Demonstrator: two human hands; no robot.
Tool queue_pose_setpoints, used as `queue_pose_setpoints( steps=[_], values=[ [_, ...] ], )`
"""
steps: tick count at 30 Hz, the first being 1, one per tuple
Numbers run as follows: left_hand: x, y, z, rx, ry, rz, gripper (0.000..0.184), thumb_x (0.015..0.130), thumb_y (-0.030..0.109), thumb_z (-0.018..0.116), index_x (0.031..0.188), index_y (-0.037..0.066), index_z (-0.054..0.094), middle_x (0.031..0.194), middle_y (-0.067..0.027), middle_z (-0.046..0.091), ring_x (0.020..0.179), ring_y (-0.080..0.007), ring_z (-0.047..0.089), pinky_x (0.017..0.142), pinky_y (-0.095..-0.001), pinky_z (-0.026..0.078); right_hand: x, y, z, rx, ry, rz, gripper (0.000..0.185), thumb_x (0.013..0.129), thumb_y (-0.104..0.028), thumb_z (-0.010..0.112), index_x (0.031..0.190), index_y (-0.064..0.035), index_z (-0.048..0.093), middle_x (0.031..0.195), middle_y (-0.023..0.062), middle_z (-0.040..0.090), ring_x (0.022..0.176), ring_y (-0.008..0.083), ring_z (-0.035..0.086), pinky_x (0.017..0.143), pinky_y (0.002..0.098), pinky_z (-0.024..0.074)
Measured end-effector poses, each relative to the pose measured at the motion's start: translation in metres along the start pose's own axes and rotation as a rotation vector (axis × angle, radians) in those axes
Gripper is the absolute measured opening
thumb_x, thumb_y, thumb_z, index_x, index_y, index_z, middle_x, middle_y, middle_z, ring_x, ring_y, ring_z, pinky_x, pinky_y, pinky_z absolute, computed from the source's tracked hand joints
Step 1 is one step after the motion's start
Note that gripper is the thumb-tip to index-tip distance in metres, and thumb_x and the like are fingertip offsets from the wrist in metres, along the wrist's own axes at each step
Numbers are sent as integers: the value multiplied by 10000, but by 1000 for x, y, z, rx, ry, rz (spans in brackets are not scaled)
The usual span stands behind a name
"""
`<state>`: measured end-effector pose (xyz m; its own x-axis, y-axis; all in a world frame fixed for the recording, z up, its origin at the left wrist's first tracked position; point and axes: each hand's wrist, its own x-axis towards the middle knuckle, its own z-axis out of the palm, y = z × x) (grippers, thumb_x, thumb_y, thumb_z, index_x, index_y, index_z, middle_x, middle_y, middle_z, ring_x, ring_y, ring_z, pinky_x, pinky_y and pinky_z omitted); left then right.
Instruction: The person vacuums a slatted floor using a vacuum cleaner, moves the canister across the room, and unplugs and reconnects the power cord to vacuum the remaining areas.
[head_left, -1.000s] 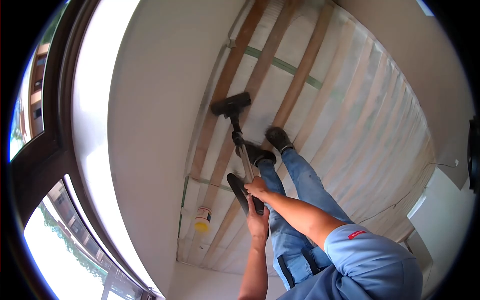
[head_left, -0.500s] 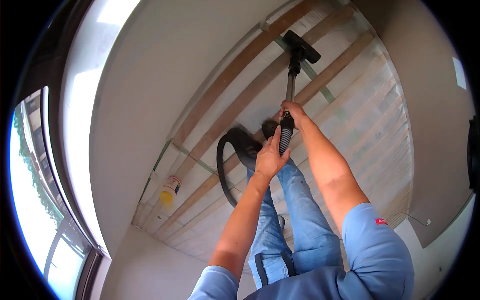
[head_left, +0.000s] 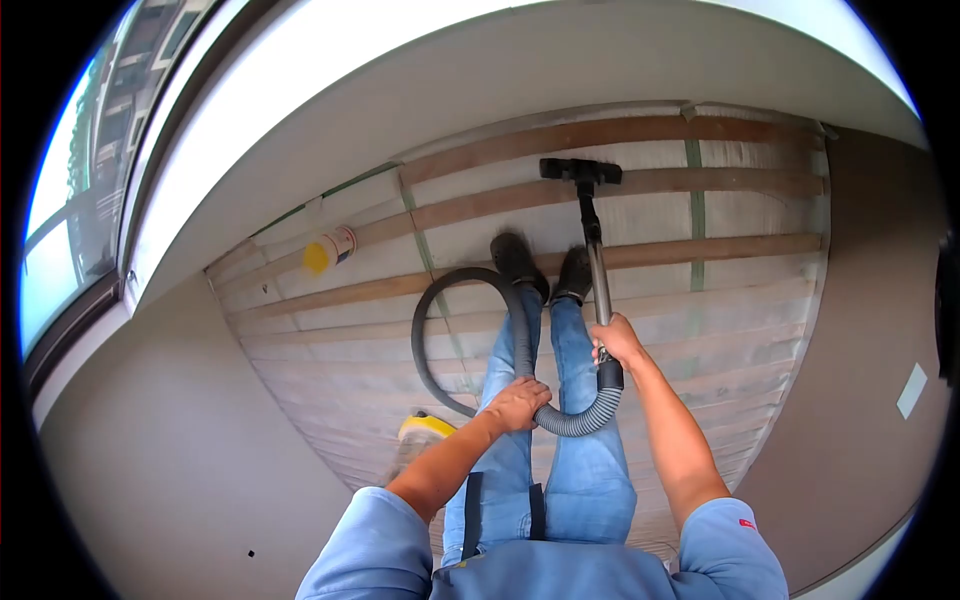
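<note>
My right hand [head_left: 618, 340] is wrapped round the lower end of a metal vacuum cleaner wand [head_left: 600, 280], just above the hose joint. At its far end the black floor head [head_left: 581, 172] rests across a wooden batten. My left hand [head_left: 518, 403] is closed on the grey ribbed vacuum hose [head_left: 425, 340], which makes a loop on the left and bends up to the wand. Part of the hose is hidden behind the left hand.
Wooden battens [head_left: 720, 180] run across the floor, with pale sheeting and green strips between them. A white tub with yellow [head_left: 330, 250] lies at the left. A yellow-edged object [head_left: 428, 426] stands behind my left forearm. Walls and a window [head_left: 70, 230] border the floor.
My left hand has gone from lying with outstretched fingers by the hose end to gripping the hose lower down. The view has turned, and the floor head now lies further left.
</note>
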<state>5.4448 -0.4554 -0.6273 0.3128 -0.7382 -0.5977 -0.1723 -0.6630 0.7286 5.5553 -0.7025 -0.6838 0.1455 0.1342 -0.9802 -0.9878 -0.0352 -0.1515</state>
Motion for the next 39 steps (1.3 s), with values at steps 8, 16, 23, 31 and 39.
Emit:
queue_pose_setpoints(
  steps=[8, 16, 23, 31, 39],
  values=[
    [-12, 46, 16, -310, 347, -136, 494, 717, 276, 777, 1114, 67, 570, 1011, -146, 632, 1014, -341, 581, 934, -422, 445, 43, -66, 63, -955, -127, -247, 341, 780, -68, 646, 1014, 155, 535, 734, 237, 672, 529, 275, 679, 522, 394, 555],
    [17, -2, -39, -698, 577, -399, 590, 836, 355, 705, 1291, 30, 517, 1111, -219, 639, 1035, -380, 620, 897, -450, 491, 168, -152, 128, -1504, -133, -335, 316, 775, -65, 630, 1013, 137, 578, 759, 268, 676, 581, 302, 702, 591, 414, 573],
    [28, -9, -53, -883, 734, -205, 642, 837, 232, 707, 1382, 7, 454, 1297, -237, 561, 1204, -392, 540, 1040, -415, 430, 170, -210, 142, -1705, -165, -238, 403, 760, -91, 650, 1056, 151, 522, 816, 276, 657, 603, 319, 697, 566, 436, 568],
    [-15, -43, -88, -967, 941, -349, 654, 821, 240, 728, 1368, 13, 450, 1243, -233, 594, 1144, -403, 575, 979, -432, 462, 183, -244, 300, -1755, -208, -280, 299, 773, -70, 616, 960, 163, 599, 779, 262, 674, 577, 297, 686, 527, 437, 546],
    [-78, -77, -94, -1074, 1150, -510, 639, 820, 230, 748, 1352, 22, 461, 1136, -227, 644, 1039, -378, 647, 890, -428, 509, 241, -212, 405, -1518, -298, -104, 261, 796, -114, 608, 821, 146, 616, 715, 202, 649, 539, 277, 646, 495, 417, 524]
  ],
)
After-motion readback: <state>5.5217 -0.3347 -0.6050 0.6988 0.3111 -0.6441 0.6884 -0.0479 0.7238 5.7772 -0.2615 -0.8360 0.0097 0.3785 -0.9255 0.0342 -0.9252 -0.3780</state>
